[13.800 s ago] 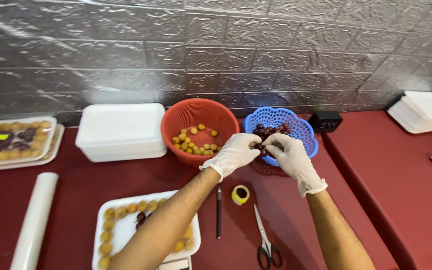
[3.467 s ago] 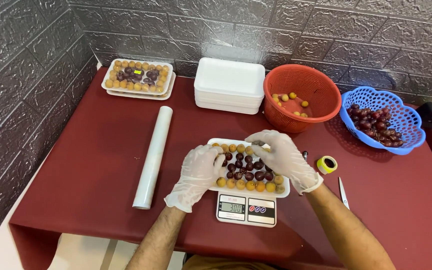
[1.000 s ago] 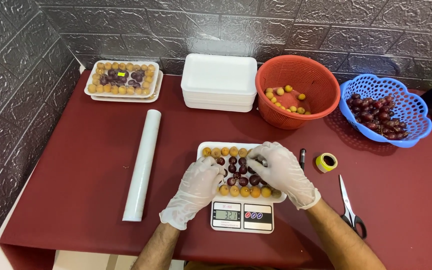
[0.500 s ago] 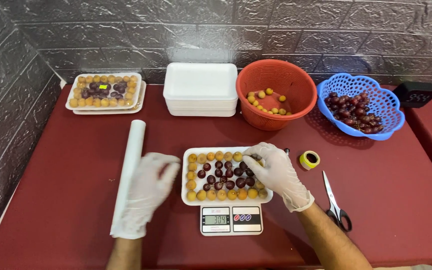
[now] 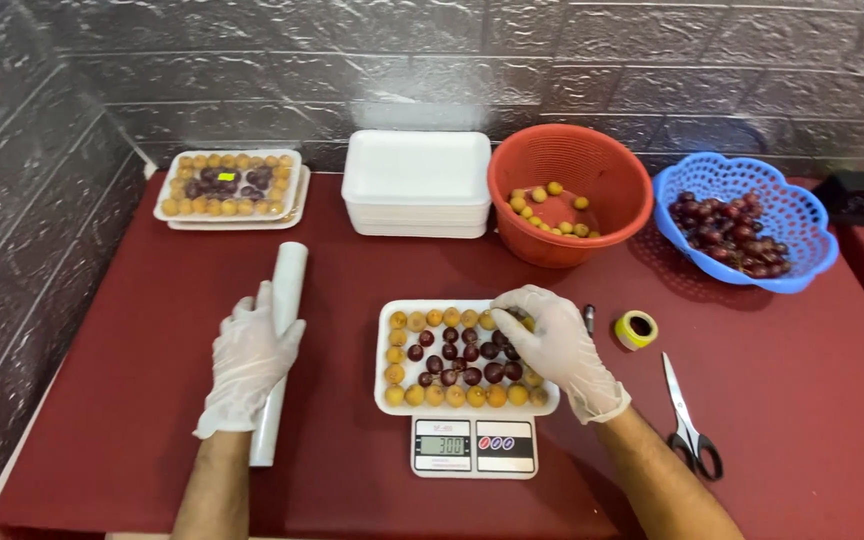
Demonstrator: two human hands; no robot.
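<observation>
A white foam tray (image 5: 384,352) rests on a small digital scale (image 5: 474,446), with yellow fruits round its edge and dark red fruits in the middle. My right hand (image 5: 552,345), in a white glove, lies over the tray's right side, fingertips among the fruits at the upper right. Whether it pinches one I cannot tell. My left hand (image 5: 249,357), also gloved, rests with fingers apart on a roll of clear film (image 5: 283,306) lying left of the tray.
At the back stand a filled wrapped tray (image 5: 231,184), a stack of white foam trays (image 5: 417,184), a red basket (image 5: 571,165) with yellow fruits and a blue basket (image 5: 747,268) with dark fruits. A yellow tape roll (image 5: 636,329), pen (image 5: 589,318) and scissors (image 5: 687,421) lie right.
My left hand has left the tray's side and moved left onto the film roll. My right hand stays over the tray's upper right corner.
</observation>
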